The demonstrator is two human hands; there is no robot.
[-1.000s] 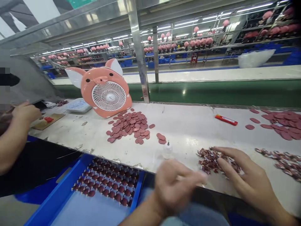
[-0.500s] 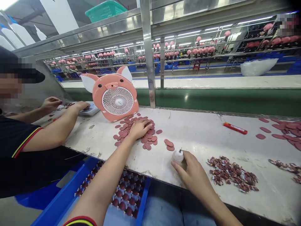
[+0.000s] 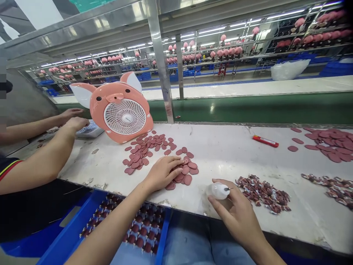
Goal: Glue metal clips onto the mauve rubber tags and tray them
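My left hand (image 3: 167, 171) lies palm down with its fingers stretched over a cluster of flat dark-pink oval pieces (image 3: 188, 170) on the white tabletop. More of these ovals (image 3: 143, 151) are scattered behind it, in front of the pig-shaped fan. My right hand (image 3: 239, 209) is closed around a small white squeeze bottle (image 3: 219, 190) with a thin needle tip. The bottle is tilted, its tip pointing right. Beside my right hand is a heap of small brown-red pieces with pale bits (image 3: 263, 193), too small to make out exactly.
A pink pig-shaped fan (image 3: 121, 110) stands at the back left. Further right lie a red cutter-like tool (image 3: 265, 141) and more ovals (image 3: 331, 141). Below the table edge, a blue tray (image 3: 163, 235) holds rows of dark-red parts. A co-worker's arm (image 3: 46, 162) reaches in from the left.
My left hand has drawn toward me and right, bringing some ovals away from the pile. The bottle in my right hand has tipped from upright toward the right. The view has shifted right.
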